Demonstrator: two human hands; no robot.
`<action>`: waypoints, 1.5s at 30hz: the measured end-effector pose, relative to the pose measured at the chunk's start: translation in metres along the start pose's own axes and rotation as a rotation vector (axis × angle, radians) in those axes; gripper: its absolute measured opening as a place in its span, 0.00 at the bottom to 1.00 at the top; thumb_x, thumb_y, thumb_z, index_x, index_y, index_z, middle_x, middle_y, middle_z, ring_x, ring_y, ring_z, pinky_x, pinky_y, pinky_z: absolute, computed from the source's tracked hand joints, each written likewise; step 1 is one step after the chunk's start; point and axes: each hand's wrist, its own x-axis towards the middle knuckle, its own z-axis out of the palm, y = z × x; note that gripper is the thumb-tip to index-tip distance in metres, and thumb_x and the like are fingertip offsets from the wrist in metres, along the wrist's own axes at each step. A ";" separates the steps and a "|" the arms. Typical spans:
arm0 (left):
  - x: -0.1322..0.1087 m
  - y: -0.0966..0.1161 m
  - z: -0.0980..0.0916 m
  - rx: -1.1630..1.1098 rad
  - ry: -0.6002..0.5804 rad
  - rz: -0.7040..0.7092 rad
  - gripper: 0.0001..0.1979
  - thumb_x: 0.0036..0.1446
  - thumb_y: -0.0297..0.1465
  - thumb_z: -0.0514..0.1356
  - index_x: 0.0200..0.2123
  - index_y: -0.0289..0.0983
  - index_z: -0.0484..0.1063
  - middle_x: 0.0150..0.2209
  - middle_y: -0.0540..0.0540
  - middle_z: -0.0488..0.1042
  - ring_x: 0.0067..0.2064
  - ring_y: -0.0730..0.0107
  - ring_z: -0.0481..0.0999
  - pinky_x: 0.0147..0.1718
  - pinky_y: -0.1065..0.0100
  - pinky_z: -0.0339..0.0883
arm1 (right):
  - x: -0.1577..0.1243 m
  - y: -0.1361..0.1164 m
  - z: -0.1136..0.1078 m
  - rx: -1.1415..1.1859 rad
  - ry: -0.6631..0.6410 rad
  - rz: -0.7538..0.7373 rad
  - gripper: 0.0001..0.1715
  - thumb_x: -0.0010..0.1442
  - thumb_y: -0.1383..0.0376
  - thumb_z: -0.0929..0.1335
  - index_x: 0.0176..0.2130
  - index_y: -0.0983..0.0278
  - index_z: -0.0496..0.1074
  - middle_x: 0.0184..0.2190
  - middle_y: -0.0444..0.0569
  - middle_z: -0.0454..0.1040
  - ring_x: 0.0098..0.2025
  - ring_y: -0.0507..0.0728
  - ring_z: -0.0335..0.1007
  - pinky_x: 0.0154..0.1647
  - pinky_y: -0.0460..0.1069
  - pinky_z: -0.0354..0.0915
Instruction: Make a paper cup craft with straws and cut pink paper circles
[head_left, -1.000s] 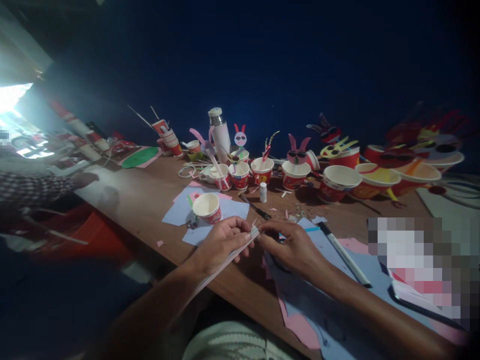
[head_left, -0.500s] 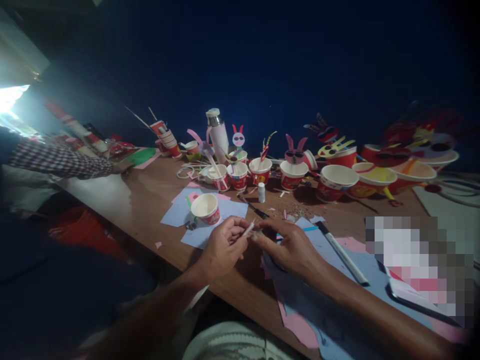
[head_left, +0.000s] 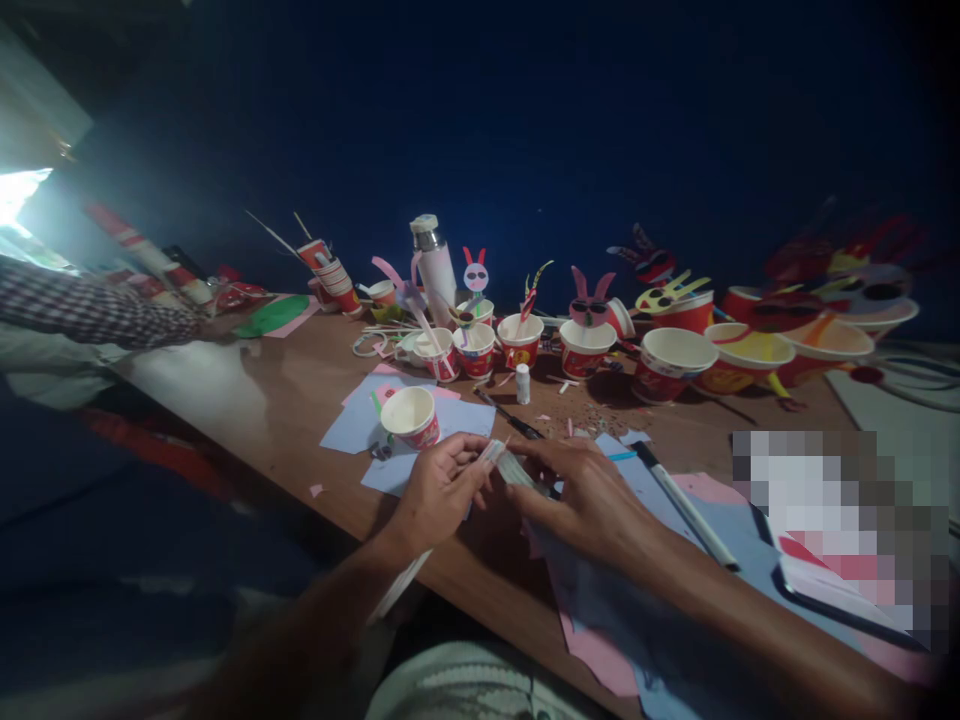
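Note:
Near the table's front edge, my left hand (head_left: 442, 490) pinches a small white folded piece (head_left: 493, 452) between thumb and fingers. Close beside it is my right hand (head_left: 574, 480), its index fingertip by the white piece. A pale, see-through-looking strip (head_left: 525, 474) shows between my right thumb and index finger; its far end is hidden behind the hand. A paper cup (head_left: 411, 416), white inside and red outside, stands upright on bluish paper (head_left: 345, 428) just beyond my left hand. A dark pen-like tool (head_left: 506, 412) and a small white bottle (head_left: 523, 384) lie past my fingertips.
Several red paper cups (head_left: 587, 358) with cut-paper rabbit faces line the back, near a white flask (head_left: 436, 270). A black-and-white marker (head_left: 688, 510) rests on blue and pink sheets at right. At left, another person's sleeve (head_left: 97, 305) reaches toward a green paper piece (head_left: 274, 317).
My right thumb and index finger have spread apart, and the pale strip now shows between them. The other person's arm has drawn back to the left.

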 end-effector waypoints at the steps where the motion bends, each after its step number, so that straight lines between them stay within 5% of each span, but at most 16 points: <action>1: 0.000 0.000 0.000 -0.012 -0.004 0.000 0.11 0.52 0.33 0.58 0.38 0.32 0.66 0.24 0.51 0.69 0.22 0.78 0.68 0.20 0.75 0.64 | 0.000 0.000 -0.001 -0.011 -0.007 -0.010 0.11 0.51 0.67 0.65 0.37 0.61 0.72 0.24 0.43 0.73 0.28 0.54 0.66 0.33 0.48 0.55; 14: 0.000 0.000 0.002 -0.194 -0.115 -0.188 0.13 0.49 0.36 0.59 0.35 0.33 0.65 0.26 0.49 0.71 0.20 0.77 0.69 0.16 0.76 0.62 | 0.001 0.007 -0.004 -0.039 -0.075 -0.042 0.16 0.52 0.67 0.64 0.42 0.60 0.73 0.32 0.46 0.77 0.32 0.55 0.70 0.35 0.47 0.58; 20: 0.000 -0.001 -0.003 -0.006 -0.099 -0.165 0.13 0.50 0.37 0.59 0.35 0.33 0.67 0.23 0.51 0.69 0.21 0.77 0.68 0.19 0.75 0.62 | 0.001 0.009 0.001 -0.032 -0.087 -0.066 0.17 0.52 0.66 0.65 0.43 0.61 0.72 0.32 0.47 0.76 0.31 0.55 0.69 0.35 0.47 0.58; 26: -0.003 0.006 -0.007 0.195 -0.034 0.046 0.08 0.53 0.33 0.56 0.29 0.34 0.70 0.30 0.50 0.68 0.34 0.74 0.67 0.33 0.75 0.61 | -0.001 0.004 -0.003 -0.065 -0.076 -0.096 0.22 0.50 0.67 0.66 0.47 0.63 0.70 0.38 0.50 0.75 0.39 0.58 0.69 0.42 0.50 0.57; 34: -0.003 0.011 -0.007 0.228 -0.062 -0.095 0.08 0.49 0.34 0.59 0.30 0.34 0.69 0.25 0.52 0.66 0.27 0.76 0.63 0.26 0.75 0.56 | -0.004 0.001 -0.007 -0.069 -0.098 -0.124 0.23 0.50 0.67 0.66 0.47 0.63 0.70 0.36 0.49 0.76 0.40 0.58 0.68 0.43 0.51 0.57; 45: 0.004 0.008 -0.017 -0.178 -0.210 -0.253 0.09 0.45 0.33 0.63 0.28 0.33 0.69 0.22 0.51 0.67 0.23 0.79 0.63 0.23 0.76 0.55 | 0.001 0.006 -0.017 -0.023 -0.226 -0.171 0.20 0.56 0.68 0.64 0.50 0.63 0.67 0.43 0.51 0.73 0.46 0.58 0.66 0.47 0.53 0.58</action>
